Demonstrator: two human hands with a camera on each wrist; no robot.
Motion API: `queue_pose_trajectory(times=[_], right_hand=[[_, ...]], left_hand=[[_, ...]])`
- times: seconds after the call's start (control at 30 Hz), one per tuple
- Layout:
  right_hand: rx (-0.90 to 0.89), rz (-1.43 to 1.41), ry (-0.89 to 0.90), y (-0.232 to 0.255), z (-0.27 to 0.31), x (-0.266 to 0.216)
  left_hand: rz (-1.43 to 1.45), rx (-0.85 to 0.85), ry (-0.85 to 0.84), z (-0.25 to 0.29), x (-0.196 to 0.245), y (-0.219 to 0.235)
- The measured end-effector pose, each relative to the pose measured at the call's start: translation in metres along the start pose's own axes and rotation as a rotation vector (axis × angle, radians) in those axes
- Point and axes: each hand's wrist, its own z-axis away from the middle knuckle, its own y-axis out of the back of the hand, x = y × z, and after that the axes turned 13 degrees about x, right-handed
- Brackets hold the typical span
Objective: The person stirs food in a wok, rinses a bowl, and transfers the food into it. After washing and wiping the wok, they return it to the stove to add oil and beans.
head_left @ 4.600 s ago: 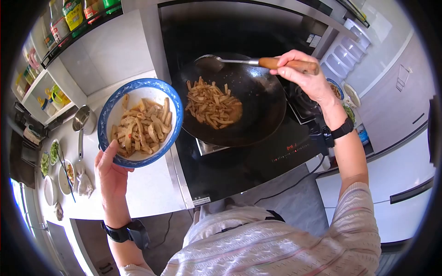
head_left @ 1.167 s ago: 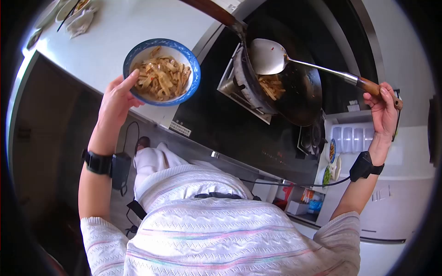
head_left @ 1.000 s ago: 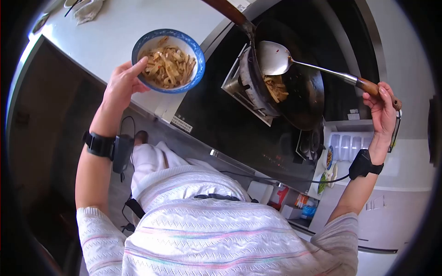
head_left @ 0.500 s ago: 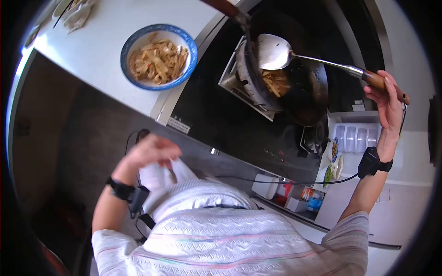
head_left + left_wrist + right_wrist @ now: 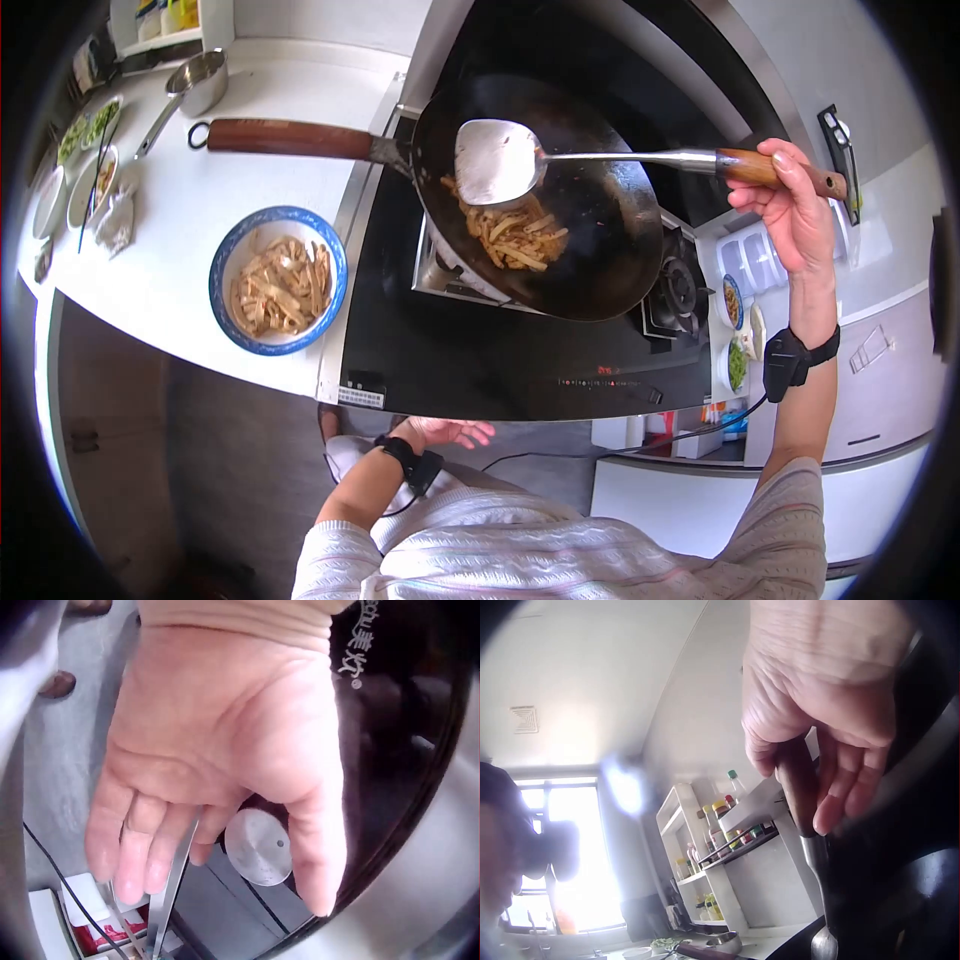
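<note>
My right hand (image 5: pixel 795 215) grips the wooden handle of a metal wok spatula (image 5: pixel 497 165); its broad blade is inside the wok. In the right wrist view, the fingers wrap the handle (image 5: pixel 799 787). Pale brown food strips (image 5: pixel 520 240) lie in the black wok (image 5: pixel 600 270), partly covered by the blade. My left hand (image 5: pixel 447 432) holds nothing, low at the stove's front edge; the left wrist view shows its palm with extended fingers, near a round metal knob (image 5: pixel 259 847). A blue-rimmed bowl (image 5: pixel 222 305) of similar strips sits on the counter left of the wok.
The wok's long handle (image 5: pixel 290 138) reaches left over the white counter (image 5: pixel 180 260). A saucepan (image 5: pixel 200 85) and small dishes stand at the far left. A second burner (image 5: pixel 680 290) and more dishes of food are at right. A cable (image 5: pixel 560 456) runs below the stove.
My left hand has let go of the bowl, leaving it on the counter, and has come down to the stove's front. The right hand keeps hold of the spatula in the wok.
</note>
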Motion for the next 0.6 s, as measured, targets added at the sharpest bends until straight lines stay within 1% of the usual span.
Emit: queue_pose_trajectory(times=[0.07, 0.1, 0.13, 0.17, 0.2, 0.27, 0.3, 0.33, 0.4, 0.43, 0.47, 0.5, 0.57, 0.6], right_hand=[[0.016, -0.011, 0.002, -0.001, -0.001, 0.005], [-0.014, 0.031, 0.004, -0.001, -0.003, 0.008], [-0.045, 0.073, 0.004, -0.003, -0.005, 0.009], [-0.028, 0.118, 0.019, -0.007, -0.006, 0.009], [-0.016, 0.111, 0.017, -0.011, -0.007, 0.008], [-0.012, 0.215, 0.042, -0.017, -0.01, 0.006], [-0.023, 0.225, 0.058, -0.018, -0.01, 0.005], [-0.012, 0.218, 0.062, -0.016, -0.011, 0.002], [-0.08, 0.215, 0.116, -0.009, -0.009, -0.008], [-0.105, 0.181, 0.116, -0.004, -0.007, -0.017], [-0.099, 0.18, 0.114, 0.002, -0.007, -0.024], [-0.177, 0.2, 0.159, 0.007, -0.006, -0.03], [-0.303, 0.222, 0.219, 0.011, -0.002, -0.037], [-0.292, 0.218, 0.221, 0.01, 0.001, -0.036]], left_hand=[[0.034, 0.085, 0.072, -0.003, 0.001, 0.002], [0.023, 0.095, 0.083, -0.001, 0.002, -0.003], [-0.056, 0.24, 0.071, 0.002, 0.002, -0.009], [-0.136, 0.382, 0.058, 0.004, 0.002, -0.015], [-0.146, 0.387, 0.067, 0.004, 0.004, -0.024], [-0.459, 0.812, 0.16, 0.002, 0.007, -0.042], [-0.486, 0.856, 0.19, 0.002, 0.01, -0.047], [-0.498, 0.86, 0.19, 0.005, 0.013, -0.05], [-0.64, 0.855, 0.166, 0.014, 0.014, -0.058], [-0.646, 0.854, 0.169, 0.027, 0.021, -0.067], [-0.653, 0.801, 0.161, 0.047, 0.031, -0.075], [-0.662, 0.749, 0.156, 0.068, 0.04, -0.082], [-0.678, 0.614, 0.129, 0.113, 0.057, -0.076], [-0.625, 0.592, 0.066, 0.143, 0.071, -0.088]])
